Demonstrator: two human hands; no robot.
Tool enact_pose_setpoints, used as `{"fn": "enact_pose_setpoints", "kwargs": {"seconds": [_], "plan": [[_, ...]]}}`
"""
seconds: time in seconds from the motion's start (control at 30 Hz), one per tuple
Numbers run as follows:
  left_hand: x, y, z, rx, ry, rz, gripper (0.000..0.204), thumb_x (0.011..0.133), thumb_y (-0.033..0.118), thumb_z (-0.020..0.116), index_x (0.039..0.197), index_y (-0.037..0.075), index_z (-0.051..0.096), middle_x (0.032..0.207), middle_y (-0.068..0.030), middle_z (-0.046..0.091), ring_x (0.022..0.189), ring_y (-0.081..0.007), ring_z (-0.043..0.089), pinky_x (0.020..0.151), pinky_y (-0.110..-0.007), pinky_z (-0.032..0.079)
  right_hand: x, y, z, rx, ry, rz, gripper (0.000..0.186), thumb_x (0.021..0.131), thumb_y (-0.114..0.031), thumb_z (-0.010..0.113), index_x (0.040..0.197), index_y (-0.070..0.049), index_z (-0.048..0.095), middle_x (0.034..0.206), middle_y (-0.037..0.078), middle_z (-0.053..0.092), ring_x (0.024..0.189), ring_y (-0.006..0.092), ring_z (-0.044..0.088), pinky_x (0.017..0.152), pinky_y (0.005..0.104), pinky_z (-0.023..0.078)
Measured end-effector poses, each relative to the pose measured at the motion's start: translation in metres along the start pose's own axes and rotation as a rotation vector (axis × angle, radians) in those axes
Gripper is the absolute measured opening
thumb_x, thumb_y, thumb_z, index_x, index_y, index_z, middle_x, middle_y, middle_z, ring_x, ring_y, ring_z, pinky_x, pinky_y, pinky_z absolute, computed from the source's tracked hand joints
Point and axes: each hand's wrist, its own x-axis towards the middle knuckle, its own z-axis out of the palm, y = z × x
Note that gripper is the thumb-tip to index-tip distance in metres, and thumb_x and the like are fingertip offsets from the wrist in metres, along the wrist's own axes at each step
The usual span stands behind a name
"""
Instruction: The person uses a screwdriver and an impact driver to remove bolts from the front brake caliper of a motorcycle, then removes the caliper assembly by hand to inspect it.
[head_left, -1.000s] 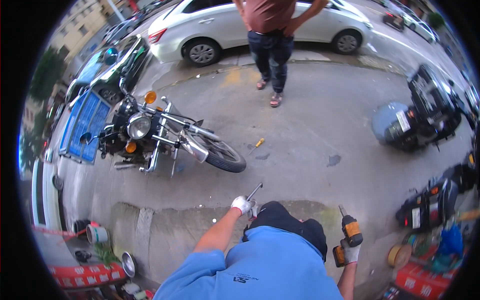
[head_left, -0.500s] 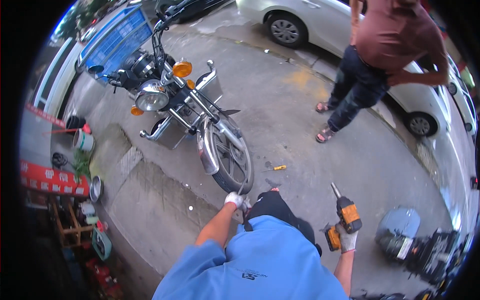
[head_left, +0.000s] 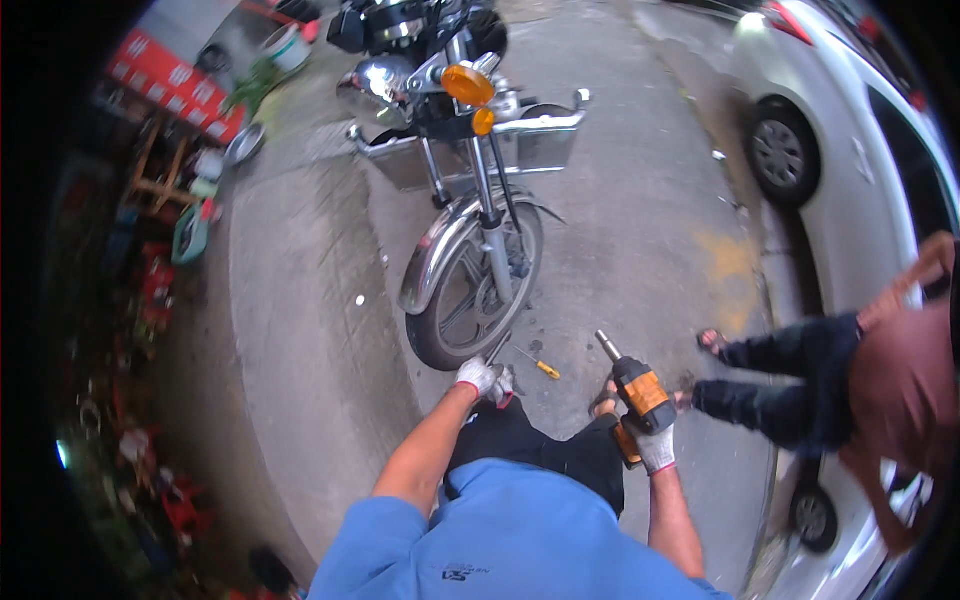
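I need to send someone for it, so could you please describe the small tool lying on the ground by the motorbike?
Find the motorbike and follow it down to its front wheel. Just right of the tyre's lowest part, on the concrete, lies a small screwdriver: yellow handle, thin shaft, the only loose tool there.

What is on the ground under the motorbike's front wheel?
Bare concrete lies under the front wheel. A small yellow-handled screwdriver lies beside it, near the left hand. The spot where the tyre touches is hidden by that gloved hand and its thin tool.

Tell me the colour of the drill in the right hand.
The drill is orange and black, seen in the head view, held by the gloved right hand.
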Motion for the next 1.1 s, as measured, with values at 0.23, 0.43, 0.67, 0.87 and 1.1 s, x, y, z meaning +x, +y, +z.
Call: {"fn": "enact_pose_setpoints", "kwargs": {"seconds": [0.23,0.43,0.67,0.87,1.1], "plan": [[0.026,-0.028,0.126,-0.231,0.016,-0.234,0.054,0.089,0.046,0.057,0.111,-0.003,0.064,0.107,-0.0267,0.066,0.104,-0.0371,0.064,0.087,-0.043,0.050,0.079,0.169,0.038,-0.163,-0.279,-0.086,0.032,0.081,-0.022,0.068,0.111,-0.012,0.063,0.102,0.011,0.068,0.096,0.0305,0.066,0.081,0.0404,0.053],[0.132,-0.031,0.262,-0.219,0.004,-0.144,0.041,0.092,0.035,0.055,0.108,-0.002,0.065,0.094,-0.0204,0.070,0.085,-0.0305,0.069,0.073,-0.040,0.052,0.134,0.264,0.091,0.004,-0.232,-0.052,0.040,0.077,-0.008,0.072,0.116,-0.005,0.062,0.106,0.011,0.068,0.104,0.0271,0.065,0.088,0.0376,0.051],[0.312,-0.016,0.371,-0.480,-0.105,-0.329,0.035,0.089,0.032,0.055,0.106,0.003,0.061,0.096,-0.0211,0.069,0.092,-0.0374,0.066,0.080,-0.049,0.051,0.201,0.336,0.176,0.392,-0.257,0.566,0.021,0.076,0.000,0.068,0.096,-0.003,0.061,0.082,0.001,0.060,0.073,0.0126,0.059,0.065,0.0290,0.050],[0.395,-0.033,0.415,-0.128,0.414,0.007,0.035,0.086,0.024,0.062,0.114,0.004,0.058,0.109,-0.0229,0.059,0.103,-0.0387,0.059,0.087,-0.046,0.049,0.239,0.319,0.238,0.570,-0.268,0.665,0.025,0.077,-0.002,0.072,0.099,-0.004,0.062,0.086,0.002,0.061,0.073,0.0124,0.059,0.065,0.0282,0.051],[0.433,-0.038,0.417,0.044,0.469,0.013,0.040,0.086,0.029,0.060,0.121,0.010,0.056,0.119,-0.0186,0.056,0.112,-0.0353,0.054,0.093,-0.046,0.046,0.255,0.317,0.245,0.625,-0.448,0.480,0.026,0.076,-0.001,0.073,0.100,-0.003,0.062,0.086,0.003,0.062,0.069,0.0111,0.058,0.059,0.0264,0.048]]}}
